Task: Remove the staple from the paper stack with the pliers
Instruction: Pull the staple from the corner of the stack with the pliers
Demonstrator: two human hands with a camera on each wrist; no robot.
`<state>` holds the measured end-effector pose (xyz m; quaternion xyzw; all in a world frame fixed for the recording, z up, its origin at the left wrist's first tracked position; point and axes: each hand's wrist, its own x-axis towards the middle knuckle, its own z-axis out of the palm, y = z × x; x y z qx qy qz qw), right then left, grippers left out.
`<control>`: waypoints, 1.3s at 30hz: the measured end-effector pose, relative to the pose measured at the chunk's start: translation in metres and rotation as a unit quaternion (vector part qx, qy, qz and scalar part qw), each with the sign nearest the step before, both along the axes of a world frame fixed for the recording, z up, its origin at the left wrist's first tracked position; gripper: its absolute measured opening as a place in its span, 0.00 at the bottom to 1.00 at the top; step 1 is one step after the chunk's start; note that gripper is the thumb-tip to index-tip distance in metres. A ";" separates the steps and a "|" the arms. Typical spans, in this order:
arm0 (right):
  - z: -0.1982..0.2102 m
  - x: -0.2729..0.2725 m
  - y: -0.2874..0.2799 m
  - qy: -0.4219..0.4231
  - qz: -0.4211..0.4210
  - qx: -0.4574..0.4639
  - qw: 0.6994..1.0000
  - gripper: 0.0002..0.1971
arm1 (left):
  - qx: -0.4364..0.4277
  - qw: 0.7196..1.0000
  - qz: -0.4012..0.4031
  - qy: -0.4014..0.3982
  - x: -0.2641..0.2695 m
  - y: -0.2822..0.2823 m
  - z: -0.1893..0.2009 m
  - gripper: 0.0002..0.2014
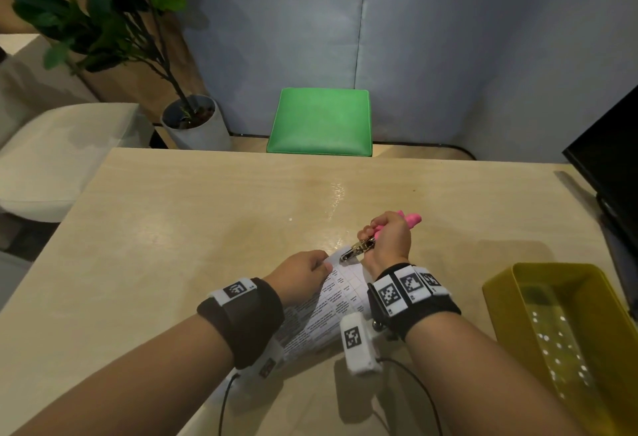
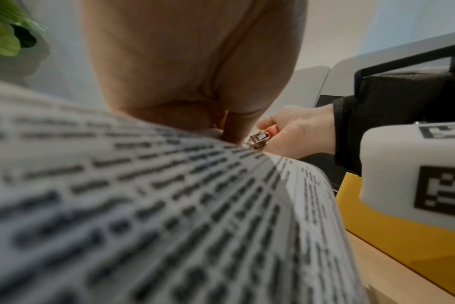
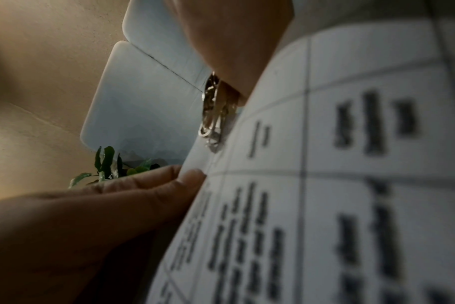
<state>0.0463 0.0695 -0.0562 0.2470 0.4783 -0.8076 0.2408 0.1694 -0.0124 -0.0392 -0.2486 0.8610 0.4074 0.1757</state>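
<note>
I can't read a single word here. The paper stack (image 1: 331, 304) carries a printed table of black text, but it is too small from my head view and blurred in both wrist views. The wristbands (image 1: 409, 285) and the white camera box (image 1: 357, 342) show only black-and-white square code markers, no letters I can make out.

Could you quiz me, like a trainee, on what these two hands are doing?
1. True or false: the right hand grips the pink-handled pliers.
2. What does the left hand pinch: A) the yellow bin, B) the paper stack, C) the plant pot?
3. Fill in: the pliers' metal tip meets the paper at its far ____.

Key: 1 true; 2 B; 3 corner.
</note>
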 end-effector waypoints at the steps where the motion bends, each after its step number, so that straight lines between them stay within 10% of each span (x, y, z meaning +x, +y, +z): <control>1: 0.000 0.000 0.000 0.001 0.000 -0.004 1.000 0.36 | 0.000 1.000 0.000 0.001 0.000 0.000 -0.001 0.18; 8: 0.008 -0.003 0.006 0.017 0.010 -0.006 1.000 0.07 | -0.040 0.998 0.007 0.057 0.002 0.007 -0.004 0.15; 39: 0.079 -0.011 0.047 0.090 0.190 -0.052 0.976 0.14 | 0.046 0.954 0.126 0.268 0.010 -0.018 0.043 0.14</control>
